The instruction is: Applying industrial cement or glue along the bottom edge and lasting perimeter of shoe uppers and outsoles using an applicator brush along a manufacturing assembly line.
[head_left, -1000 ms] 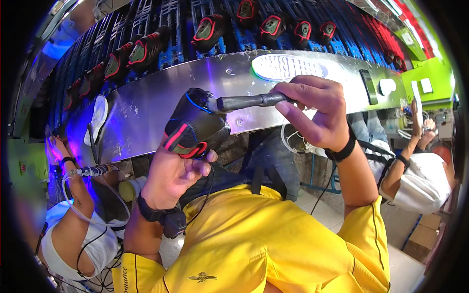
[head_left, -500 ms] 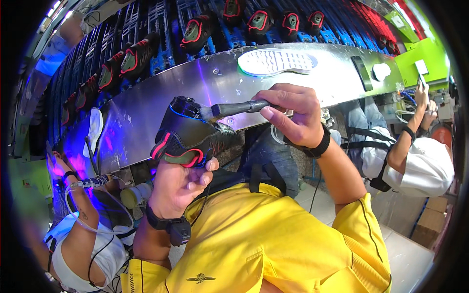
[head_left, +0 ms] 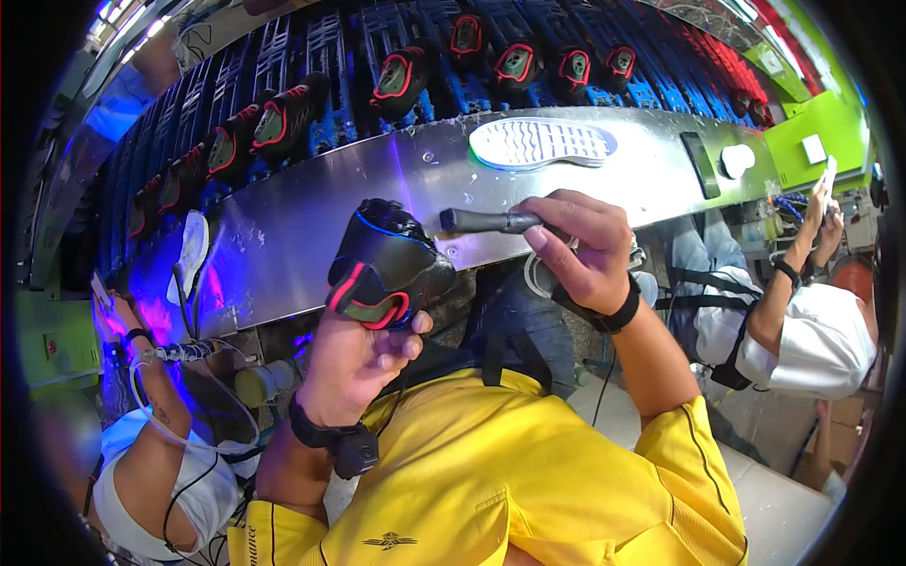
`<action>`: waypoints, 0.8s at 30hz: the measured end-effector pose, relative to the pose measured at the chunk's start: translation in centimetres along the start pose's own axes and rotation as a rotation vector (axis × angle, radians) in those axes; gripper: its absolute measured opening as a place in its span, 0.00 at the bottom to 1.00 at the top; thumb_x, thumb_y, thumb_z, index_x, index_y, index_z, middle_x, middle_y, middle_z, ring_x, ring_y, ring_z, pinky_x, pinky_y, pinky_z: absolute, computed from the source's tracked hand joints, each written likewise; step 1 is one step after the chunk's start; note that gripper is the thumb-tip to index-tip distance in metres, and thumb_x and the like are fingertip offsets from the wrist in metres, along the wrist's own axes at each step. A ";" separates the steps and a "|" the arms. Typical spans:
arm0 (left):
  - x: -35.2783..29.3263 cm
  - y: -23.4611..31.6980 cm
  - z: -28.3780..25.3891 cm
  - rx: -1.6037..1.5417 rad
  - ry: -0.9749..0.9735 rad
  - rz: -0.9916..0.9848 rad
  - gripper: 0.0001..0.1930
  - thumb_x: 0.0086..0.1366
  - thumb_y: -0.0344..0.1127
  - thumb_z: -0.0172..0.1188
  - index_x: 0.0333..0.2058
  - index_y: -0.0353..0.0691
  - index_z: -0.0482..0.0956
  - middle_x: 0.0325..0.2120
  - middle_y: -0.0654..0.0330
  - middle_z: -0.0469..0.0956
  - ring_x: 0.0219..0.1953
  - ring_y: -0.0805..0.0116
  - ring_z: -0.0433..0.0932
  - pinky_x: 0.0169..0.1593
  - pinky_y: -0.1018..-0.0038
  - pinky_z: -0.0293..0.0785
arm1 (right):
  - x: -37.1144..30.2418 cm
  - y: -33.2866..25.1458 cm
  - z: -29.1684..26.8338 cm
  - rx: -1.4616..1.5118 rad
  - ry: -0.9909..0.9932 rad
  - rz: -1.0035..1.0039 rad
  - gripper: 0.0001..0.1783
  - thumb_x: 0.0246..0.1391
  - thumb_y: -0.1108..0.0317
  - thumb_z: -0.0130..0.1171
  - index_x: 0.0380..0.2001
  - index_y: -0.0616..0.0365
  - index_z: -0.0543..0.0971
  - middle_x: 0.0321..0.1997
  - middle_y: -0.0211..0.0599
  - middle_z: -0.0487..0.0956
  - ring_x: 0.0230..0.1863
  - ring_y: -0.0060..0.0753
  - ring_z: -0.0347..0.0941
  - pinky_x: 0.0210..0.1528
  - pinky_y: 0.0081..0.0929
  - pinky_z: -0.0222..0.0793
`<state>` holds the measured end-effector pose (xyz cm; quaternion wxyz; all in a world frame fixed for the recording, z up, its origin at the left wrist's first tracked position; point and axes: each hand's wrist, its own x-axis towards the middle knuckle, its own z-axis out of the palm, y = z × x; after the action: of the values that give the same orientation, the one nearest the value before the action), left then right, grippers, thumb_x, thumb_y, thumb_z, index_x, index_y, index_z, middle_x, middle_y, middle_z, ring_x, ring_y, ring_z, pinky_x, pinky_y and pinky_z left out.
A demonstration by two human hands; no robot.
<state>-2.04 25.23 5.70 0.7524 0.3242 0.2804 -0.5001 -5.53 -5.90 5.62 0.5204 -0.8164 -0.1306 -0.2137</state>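
My left hand (head_left: 359, 363) grips a black shoe upper (head_left: 382, 269) from below, by its heel end with the pink-red trim. A thin blue line runs round the upper's bottom edge, and the dark underside inside it looks wet and shiny. Between the thumb and fingers of my right hand (head_left: 587, 247) is a dark-handled brush (head_left: 491, 222), held roughly level. Its tip points left at the upper, with a small gap between them. A pale sole (head_left: 543, 143) lies tread up on the metal bench beyond my right hand.
Past the metal bench (head_left: 311, 203), several black uppers with red trim (head_left: 401, 77) sit on a blue-slatted rack (head_left: 326, 80). Another pale sole (head_left: 192, 250) lies at the bench's left. A black bar (head_left: 698, 162) and white cup-like item (head_left: 737, 160) stand right. Co-workers sit on both sides.
The brush has come away from the upper's edge and moved slightly right. My left hand has turned the upper, and it sits a little further right in view.
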 end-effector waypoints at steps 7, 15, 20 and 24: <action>0.4 -0.3 -0.2 -0.030 -0.033 -0.005 0.30 0.79 0.67 0.48 0.56 0.47 0.76 0.38 0.46 0.83 0.28 0.59 0.84 0.21 0.81 0.72 | 1.8 -1.2 -0.4 -0.068 -0.036 -0.030 0.14 0.55 0.69 0.72 0.42 0.67 0.89 0.26 0.42 0.82 0.23 0.36 0.77 0.28 0.31 0.70; -0.3 -0.2 1.2 -0.049 -0.030 -0.024 0.22 0.81 0.58 0.50 0.58 0.47 0.73 0.36 0.49 0.81 0.26 0.66 0.81 0.19 0.83 0.68 | 0.7 0.1 0.0 -0.043 -0.025 -0.050 0.14 0.55 0.69 0.71 0.41 0.67 0.89 0.26 0.41 0.81 0.23 0.35 0.76 0.28 0.31 0.70; 0.0 -0.5 1.0 -0.035 -0.012 -0.049 0.22 0.81 0.57 0.50 0.58 0.46 0.74 0.36 0.51 0.80 0.25 0.67 0.79 0.18 0.83 0.66 | -1.1 1.4 0.4 -0.003 -0.022 -0.007 0.13 0.56 0.69 0.71 0.42 0.67 0.89 0.26 0.41 0.81 0.23 0.33 0.75 0.28 0.30 0.69; 0.0 -0.4 0.7 -0.088 -0.094 -0.062 0.21 0.81 0.56 0.50 0.57 0.45 0.74 0.36 0.51 0.80 0.26 0.67 0.79 0.18 0.83 0.65 | -2.2 2.2 0.6 -0.005 -0.024 0.061 0.13 0.56 0.70 0.71 0.42 0.68 0.89 0.26 0.42 0.81 0.23 0.33 0.75 0.28 0.29 0.68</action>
<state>-2.28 24.55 6.06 0.7623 0.2580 0.2766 -0.5251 -6.40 -6.29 2.63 0.5230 -0.8238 -0.1112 -0.1881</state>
